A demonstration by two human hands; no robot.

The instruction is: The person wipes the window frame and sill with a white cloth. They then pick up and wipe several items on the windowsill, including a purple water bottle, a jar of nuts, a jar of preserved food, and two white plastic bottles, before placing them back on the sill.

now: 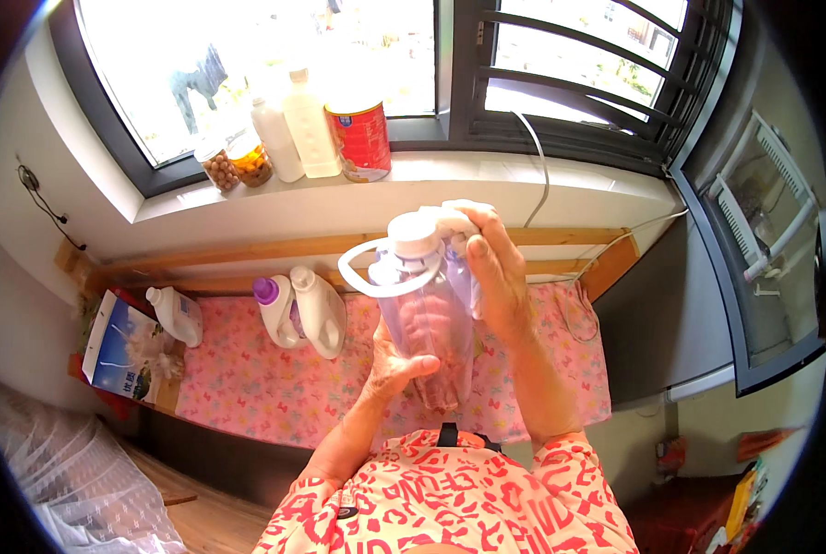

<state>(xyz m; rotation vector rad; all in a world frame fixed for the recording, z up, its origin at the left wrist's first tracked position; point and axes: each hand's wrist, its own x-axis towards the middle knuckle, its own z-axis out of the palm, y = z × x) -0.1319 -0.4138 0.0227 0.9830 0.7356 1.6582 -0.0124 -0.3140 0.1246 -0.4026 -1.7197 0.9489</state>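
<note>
A tall clear plastic jug (431, 337) with a white cap (411, 235) and a white loop handle (347, 268) is held up in front of me, over the bed. Round its lower side curves my left hand (396, 367), thumb across the front and the other fingers partly seen through the clear wall. My right hand (498, 263) is at the top right of the jug, its fingers closed on a pale, thin cloth (464, 277) that lies against the jug's shoulder and cap. The jug's far side is hidden.
White detergent bottles (319, 314) and a printed carton (122, 346) stand on the pink patterned cover (228, 388). Jars, white bottles and a red tin (361, 143) line the windowsill. An open dark-framed window (754, 249) juts in at the right; a white net (71, 462) hangs lower left.
</note>
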